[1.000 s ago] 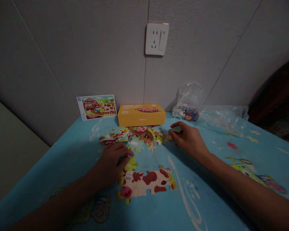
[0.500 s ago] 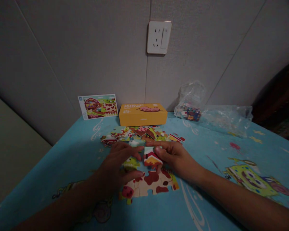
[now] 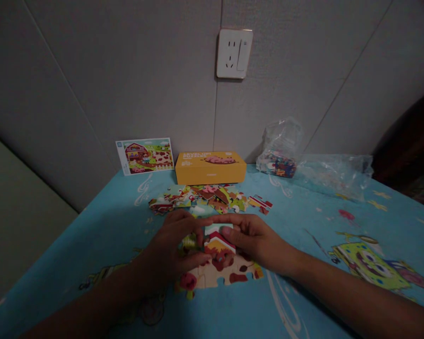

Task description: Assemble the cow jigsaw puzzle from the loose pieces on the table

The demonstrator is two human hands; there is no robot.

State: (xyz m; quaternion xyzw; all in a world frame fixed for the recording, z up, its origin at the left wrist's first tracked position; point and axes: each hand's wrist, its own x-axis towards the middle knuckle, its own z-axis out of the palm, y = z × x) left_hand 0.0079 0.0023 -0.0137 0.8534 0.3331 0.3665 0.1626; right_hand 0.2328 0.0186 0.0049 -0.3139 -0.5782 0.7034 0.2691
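Right hand (image 3: 250,242) pinching jigsaw piece (image 3: 217,242) at top edge of cow puzzle section (image 3: 226,275); left hand (image 3: 169,247) alongside, fingers curled, grip unclear.

Room contents: grey panelled wall (image 3: 92,94) with visible seams; white wall socket (image 3: 229,53) with switch; table (image 3: 339,216) under blue printed cover; pale greenish surface (image 3: 21,221) at lower left; dark curved object (image 3: 413,136) at right. Lighting was dim.

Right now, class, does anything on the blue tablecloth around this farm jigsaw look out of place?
Yes. A red-and-white jigsaw piece lies apart at the right end of the loose pile, turned askew. Another piece, under the right hand, sits crooked across the cow section, not fitted in.
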